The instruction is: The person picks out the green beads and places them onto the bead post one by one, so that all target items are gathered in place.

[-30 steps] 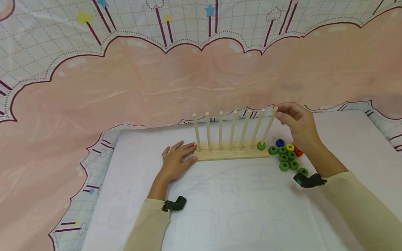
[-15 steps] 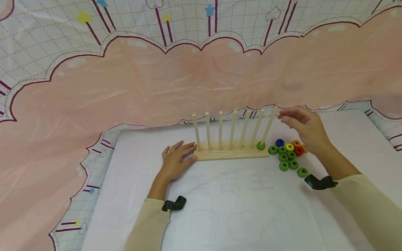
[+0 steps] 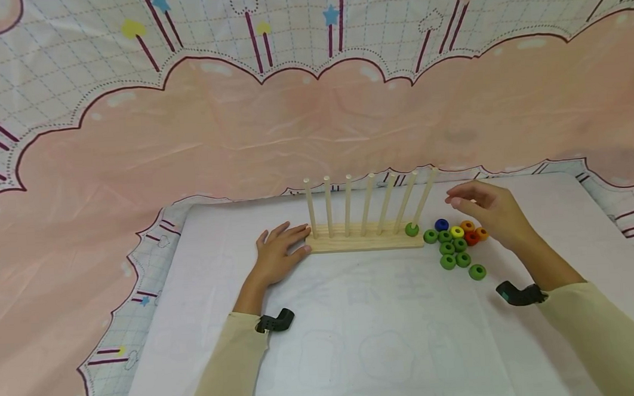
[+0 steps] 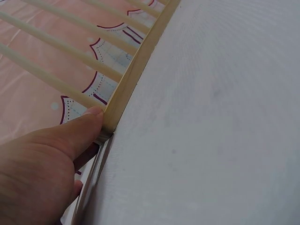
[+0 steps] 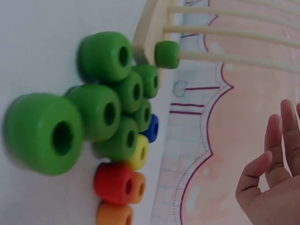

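A wooden peg rack (image 3: 365, 243) with a row of upright pegs stands at the table's back. My left hand (image 3: 277, 257) holds the rack's left end between thumb and fingers; in the left wrist view the thumb (image 4: 77, 133) lies at the base's corner. One green bead (image 3: 412, 230) sits at the bottom of the rightmost peg. My right hand (image 3: 490, 210), fingers loosely bent and holding nothing, hovers right of that peg, above the loose beads. It shows with nothing in it in the right wrist view too.
Just right of the rack lie several loose green beads (image 3: 447, 262), a blue bead (image 3: 441, 225), a yellow bead (image 3: 456, 232), a red bead (image 3: 471, 238) and two orange beads (image 3: 481, 234). A white sheet (image 3: 356, 321) covers the table, with patterned pink cloth (image 3: 292, 133) behind it.
My right hand has moved from the top of the rightmost peg to the right and down, uncovering the orange beads. The left hand and rack have stayed in place.
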The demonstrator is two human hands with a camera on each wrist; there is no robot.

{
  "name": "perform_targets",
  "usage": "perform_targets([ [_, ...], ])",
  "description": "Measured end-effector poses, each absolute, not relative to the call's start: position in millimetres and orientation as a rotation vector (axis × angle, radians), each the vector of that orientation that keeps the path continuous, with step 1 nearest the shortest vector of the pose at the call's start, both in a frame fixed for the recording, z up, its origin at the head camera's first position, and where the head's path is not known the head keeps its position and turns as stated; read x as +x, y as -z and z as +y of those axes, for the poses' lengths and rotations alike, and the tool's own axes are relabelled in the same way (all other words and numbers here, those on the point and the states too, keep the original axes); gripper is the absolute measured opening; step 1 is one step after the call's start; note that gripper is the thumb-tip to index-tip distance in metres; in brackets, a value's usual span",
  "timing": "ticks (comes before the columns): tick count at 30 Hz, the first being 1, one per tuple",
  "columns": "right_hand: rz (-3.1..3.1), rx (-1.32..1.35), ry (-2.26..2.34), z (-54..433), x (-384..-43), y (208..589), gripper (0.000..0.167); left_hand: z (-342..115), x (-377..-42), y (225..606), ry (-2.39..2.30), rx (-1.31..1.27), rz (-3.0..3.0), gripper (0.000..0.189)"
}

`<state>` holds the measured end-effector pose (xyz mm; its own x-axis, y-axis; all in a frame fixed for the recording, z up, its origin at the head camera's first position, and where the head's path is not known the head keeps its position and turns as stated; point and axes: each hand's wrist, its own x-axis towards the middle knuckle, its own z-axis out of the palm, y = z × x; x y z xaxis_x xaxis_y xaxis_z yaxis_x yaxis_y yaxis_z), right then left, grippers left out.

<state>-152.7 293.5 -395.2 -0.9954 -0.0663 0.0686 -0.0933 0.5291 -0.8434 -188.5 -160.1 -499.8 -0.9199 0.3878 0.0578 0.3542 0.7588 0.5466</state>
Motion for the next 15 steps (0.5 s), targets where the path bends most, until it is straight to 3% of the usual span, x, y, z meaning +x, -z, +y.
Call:
perform_targets([
  [15,-2.883,0.194,-1.174,313,-139,417,0.032,-159,-186,498,-0.896,0.597,2.890,0.051],
])
